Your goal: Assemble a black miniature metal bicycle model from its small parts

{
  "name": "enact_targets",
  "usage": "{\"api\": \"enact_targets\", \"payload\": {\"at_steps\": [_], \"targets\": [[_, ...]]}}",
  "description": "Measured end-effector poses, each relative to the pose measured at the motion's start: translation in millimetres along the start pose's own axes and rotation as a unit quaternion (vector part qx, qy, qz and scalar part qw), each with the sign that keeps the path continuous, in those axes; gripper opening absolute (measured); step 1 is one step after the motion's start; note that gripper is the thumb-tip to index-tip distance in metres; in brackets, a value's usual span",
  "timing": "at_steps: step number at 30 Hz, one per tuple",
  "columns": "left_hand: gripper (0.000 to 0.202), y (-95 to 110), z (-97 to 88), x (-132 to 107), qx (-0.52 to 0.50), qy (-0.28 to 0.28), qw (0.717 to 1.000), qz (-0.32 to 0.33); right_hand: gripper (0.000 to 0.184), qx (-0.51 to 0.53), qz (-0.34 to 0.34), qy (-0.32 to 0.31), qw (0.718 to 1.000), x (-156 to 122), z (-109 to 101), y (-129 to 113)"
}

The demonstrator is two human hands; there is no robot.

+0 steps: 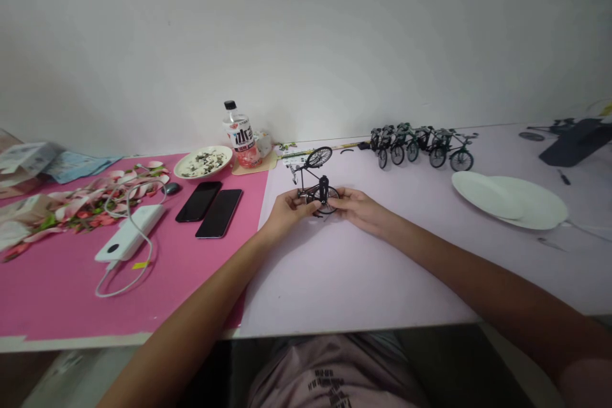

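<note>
A small black model bicycle [313, 180] is held just above the pale table [335, 268], its front wheel tilted up and away. My left hand [289, 209] pinches its frame from the left. My right hand [356, 207] grips its rear wheel end from the right. Both hands have their fingers closed on the model. A row of several finished model bicycles [421, 145] stands farther back to the right, near the wall.
Two white plates [511, 201] overlap at right. On the pink mat [71, 280] lie two black phones [210, 207], a white power bank [128, 233] with cable, wrappers, and a dish of shells [203, 162]. A drink bottle [239, 134] stands behind. A dark object [576, 140] sits far right.
</note>
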State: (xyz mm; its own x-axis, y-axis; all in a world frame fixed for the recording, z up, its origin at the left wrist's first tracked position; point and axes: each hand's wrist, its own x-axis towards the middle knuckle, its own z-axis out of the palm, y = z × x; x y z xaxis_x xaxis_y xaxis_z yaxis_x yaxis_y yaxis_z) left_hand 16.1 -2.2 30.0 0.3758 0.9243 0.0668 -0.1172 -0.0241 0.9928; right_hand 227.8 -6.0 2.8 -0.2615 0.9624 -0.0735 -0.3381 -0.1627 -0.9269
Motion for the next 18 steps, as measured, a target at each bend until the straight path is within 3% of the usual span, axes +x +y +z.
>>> {"api": "enact_targets", "payload": {"at_steps": [9, 14, 18], "targets": [[0.072, -0.5, 0.1, 0.2, 0.005, 0.006, 1.0, -0.005, 0.035, -0.012, 0.011, 0.005, 1.0, -2.2, 0.6, -1.8], [0.069, 1.9, -0.4, -0.2, 0.0, -0.009, 1.0, -0.001, 0.037, -0.009, 0.018, -0.024, 1.0, -2.6, 0.6, -1.4], [0.067, 2.1, -2.5, 0.5, -0.002, -0.028, 1.0, 0.003, 0.036, -0.008, 0.005, -0.013, 1.0, -2.8, 1.1, -1.3]]}}
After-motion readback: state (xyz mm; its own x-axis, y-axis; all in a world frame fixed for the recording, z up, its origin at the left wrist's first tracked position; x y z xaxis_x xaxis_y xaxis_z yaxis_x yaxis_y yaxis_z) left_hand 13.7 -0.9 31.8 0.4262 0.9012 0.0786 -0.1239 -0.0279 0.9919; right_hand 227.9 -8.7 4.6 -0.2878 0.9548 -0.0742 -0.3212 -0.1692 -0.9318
